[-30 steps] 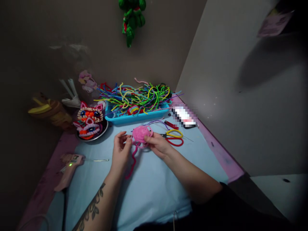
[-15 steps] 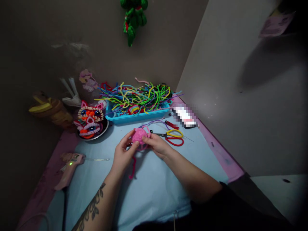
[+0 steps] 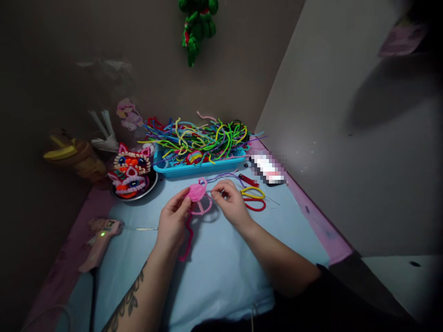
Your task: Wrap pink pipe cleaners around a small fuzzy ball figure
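Observation:
My left hand (image 3: 173,220) pinches a pink pipe-cleaner coil (image 3: 195,192) between thumb and fingers, just above the light blue table cover (image 3: 214,258). A loose pink tail (image 3: 188,233) of the same piece hangs down past the hand and a loop curves to the right. My right hand (image 3: 231,203) is beside the coil, its fingers pinched on something I cannot make out, possibly a thin strand. Red and yellow handled scissors (image 3: 255,198) lie right behind that hand.
A blue tray (image 3: 200,167) heaped with coloured pipe cleaners stands at the back. A colourful pipe-cleaner figure sits on a metal plate (image 3: 131,177) at left. A pink glue gun (image 3: 98,240) with a green light lies front left. A phone (image 3: 268,168) rests by the right wall.
My right hand has let go of the pink coil and moved a little right. The left hand now holds the coil alone, and its loop has opened out.

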Demonstrator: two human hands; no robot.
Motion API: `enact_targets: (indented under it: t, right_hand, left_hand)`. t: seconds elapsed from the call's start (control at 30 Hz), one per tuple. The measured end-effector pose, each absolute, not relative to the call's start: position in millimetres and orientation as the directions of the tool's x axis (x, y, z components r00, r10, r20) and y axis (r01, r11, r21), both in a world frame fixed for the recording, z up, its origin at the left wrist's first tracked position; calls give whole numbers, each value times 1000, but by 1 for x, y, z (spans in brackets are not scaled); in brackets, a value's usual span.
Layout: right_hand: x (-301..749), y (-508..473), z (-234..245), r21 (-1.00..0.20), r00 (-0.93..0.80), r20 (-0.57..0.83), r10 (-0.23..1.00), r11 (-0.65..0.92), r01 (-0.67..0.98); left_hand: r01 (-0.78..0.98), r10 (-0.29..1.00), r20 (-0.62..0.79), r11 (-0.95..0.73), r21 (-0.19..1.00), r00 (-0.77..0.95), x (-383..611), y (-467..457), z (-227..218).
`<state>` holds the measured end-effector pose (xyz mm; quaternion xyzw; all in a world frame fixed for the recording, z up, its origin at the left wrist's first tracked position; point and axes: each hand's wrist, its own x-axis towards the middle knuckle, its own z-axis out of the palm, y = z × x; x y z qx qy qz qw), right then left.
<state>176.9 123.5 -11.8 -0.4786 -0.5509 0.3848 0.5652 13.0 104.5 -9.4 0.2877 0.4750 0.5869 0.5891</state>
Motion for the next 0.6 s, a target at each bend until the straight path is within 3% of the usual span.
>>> enact_targets:
  t: [0.07,0.13,0.23,0.43,0.6]
  right_hand:
    - [177,123,-13,-959,109,253,961,233,164]
    - [176,124,-16,-978,73,173,982,162,131]
    - [173,127,-22,-998,-73,52,996,49,-46]
    - [172,132,-25,-925,-191,19,981,-56,-376]
    - [185,137,-23,-959,-217,96,972,32,-283]
  left_hand:
    - [-397,969,-197,126,909,-146,14,104,-12]
    - [-402,977,-174,111,909,-125,16,104,-16]
    - [-394,985,-147,101,914,-88,18,103,-19]
    - [-241,989,-96,65,968,-117,18,101,-15]
    - [-78,970,-87,71,994,-226,9,106,-13]
